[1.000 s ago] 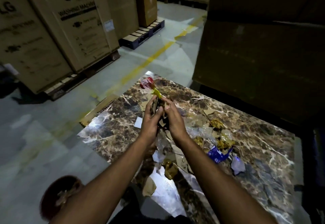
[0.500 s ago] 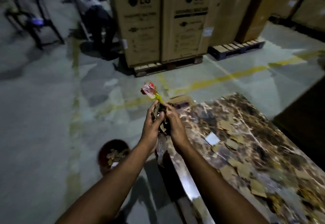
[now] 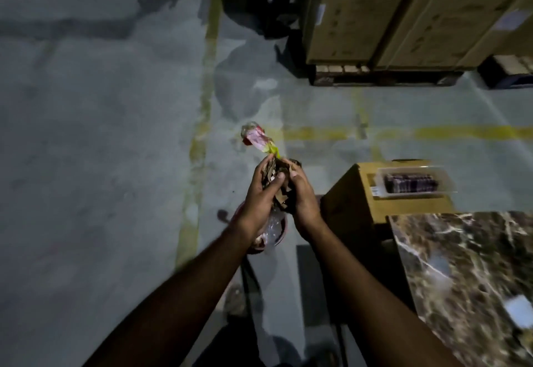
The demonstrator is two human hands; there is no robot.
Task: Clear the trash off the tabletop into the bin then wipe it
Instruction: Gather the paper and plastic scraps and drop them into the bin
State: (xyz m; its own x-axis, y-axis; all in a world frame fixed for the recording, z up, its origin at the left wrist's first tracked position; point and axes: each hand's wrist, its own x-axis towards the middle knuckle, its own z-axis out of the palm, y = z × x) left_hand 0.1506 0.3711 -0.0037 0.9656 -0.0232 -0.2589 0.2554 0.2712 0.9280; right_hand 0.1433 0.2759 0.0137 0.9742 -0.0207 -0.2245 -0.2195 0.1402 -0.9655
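Left hand (image 3: 259, 198) and right hand (image 3: 301, 198) sit side by side, clasping a crumpled wad of cardboard scraps and plastic wrappers (image 3: 275, 178) between them, directly above the round red bin (image 3: 278, 235) on the grey concrete floor (image 3: 101, 165). Brown marble desk (image 3: 467, 268) lies right of bin; tan cardboard box (image 3: 354, 202) stands behind desk, clear plastic tray (image 3: 412, 183) on it.

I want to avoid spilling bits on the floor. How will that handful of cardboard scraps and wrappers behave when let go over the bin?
Probably light and loose: the scraps are small separate pieces squeezed between both hands. The wrapper sticking out on top looks thin and floppy, so it may flutter sideways. The bin below looks narrow, so some pieces could miss.
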